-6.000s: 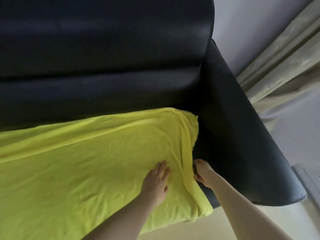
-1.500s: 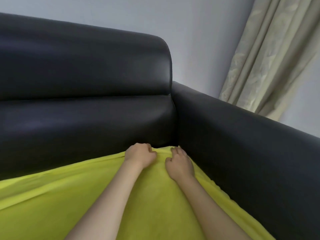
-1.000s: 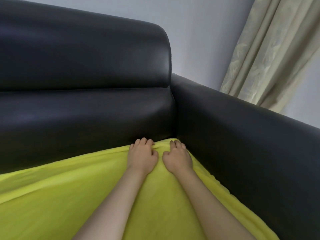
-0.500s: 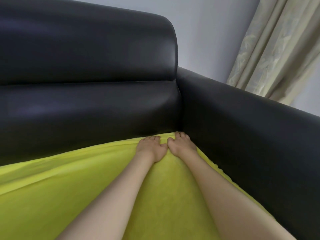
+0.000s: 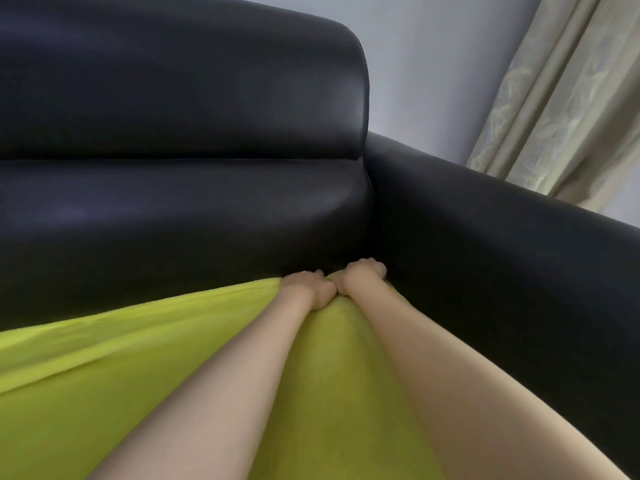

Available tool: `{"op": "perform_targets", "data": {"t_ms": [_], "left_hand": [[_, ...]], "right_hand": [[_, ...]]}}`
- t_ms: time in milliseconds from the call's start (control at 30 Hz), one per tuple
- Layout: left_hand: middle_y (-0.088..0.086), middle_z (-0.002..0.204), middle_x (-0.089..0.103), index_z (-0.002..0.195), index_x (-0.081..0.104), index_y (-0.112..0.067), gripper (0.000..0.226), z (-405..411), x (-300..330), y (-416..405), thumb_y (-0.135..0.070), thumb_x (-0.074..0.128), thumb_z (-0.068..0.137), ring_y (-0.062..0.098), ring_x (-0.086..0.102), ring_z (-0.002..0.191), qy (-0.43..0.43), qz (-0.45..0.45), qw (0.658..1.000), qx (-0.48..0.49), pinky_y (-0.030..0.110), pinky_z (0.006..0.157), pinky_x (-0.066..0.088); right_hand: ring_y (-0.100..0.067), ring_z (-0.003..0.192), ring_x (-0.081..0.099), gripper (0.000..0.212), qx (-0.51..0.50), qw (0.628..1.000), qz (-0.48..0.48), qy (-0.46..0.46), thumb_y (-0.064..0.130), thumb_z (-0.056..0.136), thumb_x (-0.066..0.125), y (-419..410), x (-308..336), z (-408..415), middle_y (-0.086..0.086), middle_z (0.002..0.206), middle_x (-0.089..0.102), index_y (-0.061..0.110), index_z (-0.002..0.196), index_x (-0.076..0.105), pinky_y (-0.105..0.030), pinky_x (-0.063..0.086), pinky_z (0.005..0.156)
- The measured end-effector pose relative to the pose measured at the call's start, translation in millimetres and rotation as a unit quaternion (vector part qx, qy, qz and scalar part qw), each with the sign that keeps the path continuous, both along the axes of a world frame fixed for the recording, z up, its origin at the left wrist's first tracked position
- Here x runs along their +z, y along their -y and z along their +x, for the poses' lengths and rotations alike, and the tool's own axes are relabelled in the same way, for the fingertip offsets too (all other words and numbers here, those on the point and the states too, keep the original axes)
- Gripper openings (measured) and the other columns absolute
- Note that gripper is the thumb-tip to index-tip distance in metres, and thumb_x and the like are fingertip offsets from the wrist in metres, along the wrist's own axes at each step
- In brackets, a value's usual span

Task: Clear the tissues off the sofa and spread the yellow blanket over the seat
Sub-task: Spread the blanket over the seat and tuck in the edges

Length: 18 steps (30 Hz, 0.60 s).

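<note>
The yellow blanket (image 5: pixel 104 393) lay over the sofa (image 5: pixel 180 209) seat, its long axis running leftward along the backrest; no tissues in view. Your left hand (image 5: pixel 308 289) and right hand (image 5: pixel 360 277) sat touching at the blanket's far right corner, against the seat crease by the armrest (image 5: pixel 502 244). Fingers looked curled into the cloth; whether gripping or pressing, I could not tell. Right hand nearer the armrest gap, so likely the one to tuck

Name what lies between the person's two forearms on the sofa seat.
The head view shows a wedge of the yellow blanket between the forearms, narrowing to where the left hand and right hand meet at the sofa corner.
</note>
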<state>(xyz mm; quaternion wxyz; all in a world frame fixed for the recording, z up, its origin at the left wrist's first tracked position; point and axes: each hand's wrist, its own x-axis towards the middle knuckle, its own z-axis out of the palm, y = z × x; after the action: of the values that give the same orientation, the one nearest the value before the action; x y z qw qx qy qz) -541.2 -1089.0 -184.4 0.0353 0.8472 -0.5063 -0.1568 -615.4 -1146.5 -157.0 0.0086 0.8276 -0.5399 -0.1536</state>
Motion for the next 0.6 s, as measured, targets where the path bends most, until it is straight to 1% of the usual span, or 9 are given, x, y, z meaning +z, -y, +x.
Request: {"op": "perform_targets", "data": {"t_ms": [67,133,167,233,300,400,500,533,600], "left_hand": [[0.007,0.15,0.039,0.148,0.031,-0.019,0.056,2.4,-0.2,0.9,-0.04,0.023,0.097,0.026,0.04,0.134,-0.007,0.0,1.0,0.004,0.038,0.104,0.036],[0.007,0.151,0.038,0.148,0.03,-0.02,0.055,2.6,-1.4,1.2,-0.04,0.024,0.097,0.026,0.04,0.134,-0.008,-0.005,1.0,0.003,0.038,0.103,0.036],[0.007,0.15,0.039,0.148,0.031,-0.02,0.055,2.0,-2.7,1.5,-0.039,0.023,0.097,0.026,0.041,0.133,-0.004,-0.007,1.0,-0.001,0.038,0.103,0.036],[0.007,0.148,0.042,0.146,0.035,-0.02,0.054,0.2,-6.6,1.3,-0.04,0.02,0.098,0.026,0.043,0.131,0.016,-0.019,1.0,-0.007,0.039,0.1,0.036],[0.01,0.143,0.046,0.143,0.038,-0.017,0.055,-1.9,-10.2,0.2,-0.042,0.016,0.099,0.027,0.046,0.128,0.035,-0.044,0.998,0.0,0.038,0.098,0.036],[0.011,0.138,0.052,0.138,0.044,-0.016,0.054,-3.3,-11.5,-2.5,-0.042,0.016,0.1,0.027,0.05,0.124,0.051,-0.073,0.996,0.001,0.037,0.095,0.038],[0.011,0.131,0.057,0.131,0.05,-0.015,0.052,-3.2,-13.3,-4.1,-0.041,0.017,0.099,0.027,0.054,0.117,0.066,-0.092,0.994,0.0,0.037,0.09,0.039],[0.01,0.129,0.058,0.129,0.052,-0.015,0.051,-2.9,-13.6,-4.2,-0.04,0.018,0.099,0.026,0.055,0.116,0.067,-0.1,0.993,0.001,0.036,0.089,0.04],[0.01,0.124,0.061,0.123,0.056,-0.016,0.049,-3.8,-14.5,-4.8,-0.038,0.02,0.099,0.026,0.057,0.112,0.064,-0.117,0.991,0.004,0.036,0.087,0.04]], "right_hand": [[-0.028,0.12,0.049,0.06,0.018,0.999,-0.023,-0.022,0.053,0.098,0.03,2.9,1.9,6.2,-0.014,0.134,0.049,0.01,0.136,0.048,-0.038,0.044,0.099],[-0.027,0.115,0.052,0.057,0.044,0.997,-0.059,-0.012,0.051,0.099,0.028,3.9,-4.6,4.6,-0.012,0.127,0.055,0.011,0.128,0.055,-0.035,0.046,0.091],[-0.025,0.115,0.051,0.052,0.055,0.995,-0.087,0.012,0.046,0.1,0.027,1.8,-11.5,0.2,-0.01,0.125,0.057,0.012,0.125,0.058,-0.034,0.043,0.085],[-0.023,0.116,0.048,0.043,0.046,0.98,-0.146,0.127,0.037,0.1,0.032,-0.2,-30.8,-10.3,-0.007,0.121,0.059,0.013,0.121,0.06,-0.033,0.039,0.076],[-0.022,0.115,0.047,0.036,0.026,0.954,-0.185,0.232,0.034,0.097,0.042,-5.2,-36.9,-18.5,-0.008,0.119,0.059,0.012,0.117,0.061,-0.034,0.042,0.077],[-0.024,0.112,0.048,0.027,0.106,0.926,-0.247,0.265,0.026,0.092,0.052,-3.5,-35.9,-17.7,-0.006,0.115,0.057,0.011,0.11,0.066,-0.035,0.043,0.087],[-0.02,0.106,0.055,0.03,0.139,0.927,-0.16,0.308,0.026,0.094,0.049,-0.8,-40.7,-21.2,-0.003,0.117,0.06,0.015,0.114,0.068,-0.037,0.049,0.084],[-0.021,0.107,0.055,0.032,0.142,0.93,-0.138,0.309,0.028,0.095,0.047,1.5,-42.3,-23.2,-0.002,0.12,0.06,0.016,0.117,0.067,-0.037,0.049,0.084],[-0.022,0.115,0.053,0.037,0.152,0.94,-0.111,0.284,0.029,0.098,0.04,4.4,-43.1,-25.3,-0.003,0.128,0.057,0.017,0.125,0.062,-0.035,0.045,0.09]]}}
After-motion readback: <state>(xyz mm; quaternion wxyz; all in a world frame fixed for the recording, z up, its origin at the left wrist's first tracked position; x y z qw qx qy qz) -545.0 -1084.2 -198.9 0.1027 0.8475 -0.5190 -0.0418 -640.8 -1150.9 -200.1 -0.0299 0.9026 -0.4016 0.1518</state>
